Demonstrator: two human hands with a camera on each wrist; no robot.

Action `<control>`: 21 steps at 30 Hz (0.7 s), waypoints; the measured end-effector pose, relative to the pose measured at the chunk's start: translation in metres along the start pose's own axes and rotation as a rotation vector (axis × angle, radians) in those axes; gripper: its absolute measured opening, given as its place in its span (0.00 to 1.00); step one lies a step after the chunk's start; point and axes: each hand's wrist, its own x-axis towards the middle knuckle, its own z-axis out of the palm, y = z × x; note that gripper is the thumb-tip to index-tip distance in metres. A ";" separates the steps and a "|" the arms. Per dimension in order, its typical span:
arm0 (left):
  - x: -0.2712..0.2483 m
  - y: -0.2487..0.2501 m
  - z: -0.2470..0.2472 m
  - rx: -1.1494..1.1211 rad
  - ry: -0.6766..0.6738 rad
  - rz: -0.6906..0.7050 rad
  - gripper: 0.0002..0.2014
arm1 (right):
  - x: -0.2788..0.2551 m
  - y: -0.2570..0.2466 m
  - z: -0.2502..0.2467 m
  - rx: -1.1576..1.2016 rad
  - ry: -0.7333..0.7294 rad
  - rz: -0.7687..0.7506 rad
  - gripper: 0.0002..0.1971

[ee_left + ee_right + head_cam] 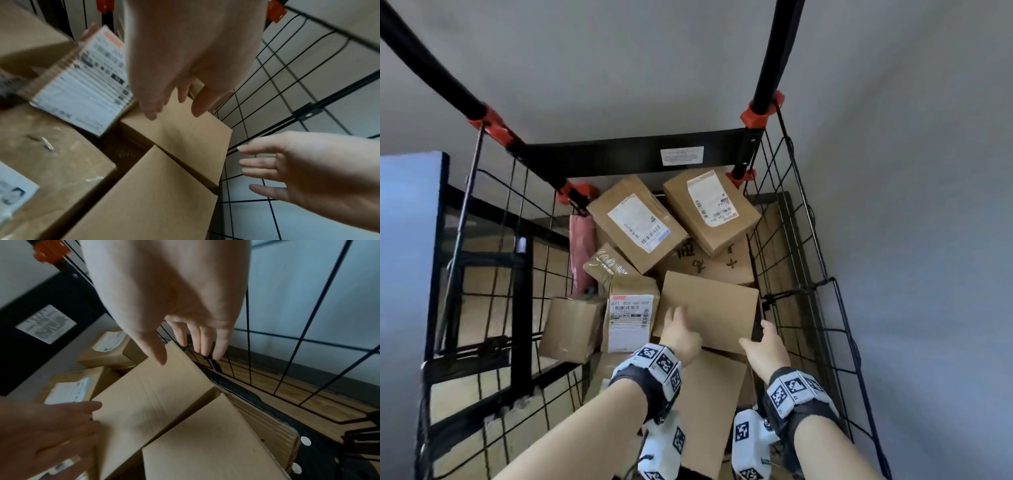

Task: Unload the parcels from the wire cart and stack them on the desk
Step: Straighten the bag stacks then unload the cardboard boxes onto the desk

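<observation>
The wire cart (810, 274) holds several brown cardboard parcels. A plain flat box (709, 306) lies on top at the near right, tilted over a second plain box (709, 404). My left hand (678, 320) reaches over the flat box's near left corner with straight fingers, and in the left wrist view it (174, 112) hovers just over the cardboard (185, 134). My right hand (760, 335) is at the near right corner. In the right wrist view it (185, 356) has its thumb above the box (156, 395) and its fingers pointing down beside the wire wall. Neither hand grips anything.
Two labelled boxes (635, 222) (710, 209) lean at the cart's far end under a black crossbar (633, 154). An upright labelled parcel (630, 317), a small box (571, 329) and a pink packet (582, 250) fill the left side. A black-framed pale surface (407, 240) stands left of the cart.
</observation>
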 end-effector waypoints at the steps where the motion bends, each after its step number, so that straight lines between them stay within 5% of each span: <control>1: 0.005 -0.001 0.004 -0.013 0.044 -0.019 0.34 | 0.008 0.003 0.003 0.012 -0.005 0.006 0.33; 9: 0.016 -0.004 0.015 -0.045 0.311 -0.099 0.37 | 0.025 0.022 0.019 0.078 -0.046 0.013 0.29; 21: -0.009 0.015 -0.008 -0.091 0.247 -0.169 0.25 | -0.002 0.007 0.008 0.345 0.077 0.006 0.37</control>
